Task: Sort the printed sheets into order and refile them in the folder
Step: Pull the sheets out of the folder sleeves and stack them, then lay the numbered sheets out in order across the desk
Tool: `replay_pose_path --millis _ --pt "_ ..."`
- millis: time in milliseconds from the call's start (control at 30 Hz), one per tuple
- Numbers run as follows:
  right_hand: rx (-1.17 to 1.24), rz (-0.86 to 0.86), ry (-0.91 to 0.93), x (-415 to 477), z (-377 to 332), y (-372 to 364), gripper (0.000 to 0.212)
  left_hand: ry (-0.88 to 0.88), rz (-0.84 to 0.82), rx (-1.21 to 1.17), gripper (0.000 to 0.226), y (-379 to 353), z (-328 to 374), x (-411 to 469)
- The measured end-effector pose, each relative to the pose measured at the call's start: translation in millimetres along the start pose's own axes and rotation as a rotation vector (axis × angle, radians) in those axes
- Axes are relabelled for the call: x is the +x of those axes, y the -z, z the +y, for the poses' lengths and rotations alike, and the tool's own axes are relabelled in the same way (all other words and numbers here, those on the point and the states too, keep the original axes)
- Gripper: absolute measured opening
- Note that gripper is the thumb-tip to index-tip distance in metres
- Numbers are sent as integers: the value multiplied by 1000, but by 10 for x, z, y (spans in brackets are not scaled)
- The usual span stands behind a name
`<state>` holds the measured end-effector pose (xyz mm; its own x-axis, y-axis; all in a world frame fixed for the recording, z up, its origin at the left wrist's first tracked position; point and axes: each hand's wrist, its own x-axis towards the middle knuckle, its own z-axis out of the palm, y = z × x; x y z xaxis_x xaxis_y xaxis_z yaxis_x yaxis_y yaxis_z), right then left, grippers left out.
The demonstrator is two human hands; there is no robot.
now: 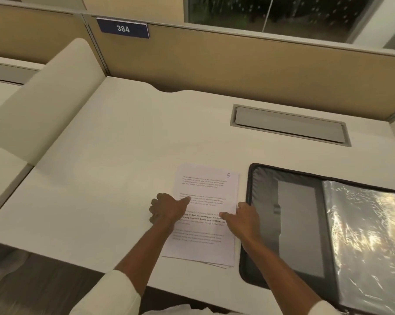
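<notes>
The person is wearing a cream-white long-sleeved garment, its left sleeve (111, 293) and right sleeve (322, 309) ending in soft, loose cuffs, leaving the left hand (167, 209) and right hand (245, 220) bare.

Cream desk (123, 155) at centre; tan partition (237, 71) behind it, number plate (123, 28) upper left; dark window (237, 12) along top; grey cable hatch (289, 125) centre right.

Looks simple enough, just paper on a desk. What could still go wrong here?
The stack lies near the front edge of the desk with its bottom sheets fanned, so a nudge from the left hand or right hand might spill some. The folder has a limp plastic sleeve; pages could snag going in.
</notes>
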<state>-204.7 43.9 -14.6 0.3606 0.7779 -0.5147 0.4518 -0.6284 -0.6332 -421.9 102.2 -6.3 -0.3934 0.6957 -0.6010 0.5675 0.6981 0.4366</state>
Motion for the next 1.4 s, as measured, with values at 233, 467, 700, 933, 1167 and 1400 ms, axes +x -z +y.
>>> replay_pose_path --millis 233,467,700,933,1167,1400 --pt "-11 -15 17 56 -25 56 51 85 21 137 96 -38 132 -28" --pt "-36 -43 86 90 96 50 63 130 101 -19 82 -77 104 -29" --pt "-72 -60 163 97 186 65 60 105 125 120 79 -75 194 -143" --pt "-27 -98 166 147 186 145 61 -9 -138 -144 42 203 275 -134" --pt "18 -103 81 161 89 197 52 -216 -468 -158 23 277 305 -90" --pt "299 -6 -9 55 -128 204 65 -357 -555 -392 24 605 257 -61"
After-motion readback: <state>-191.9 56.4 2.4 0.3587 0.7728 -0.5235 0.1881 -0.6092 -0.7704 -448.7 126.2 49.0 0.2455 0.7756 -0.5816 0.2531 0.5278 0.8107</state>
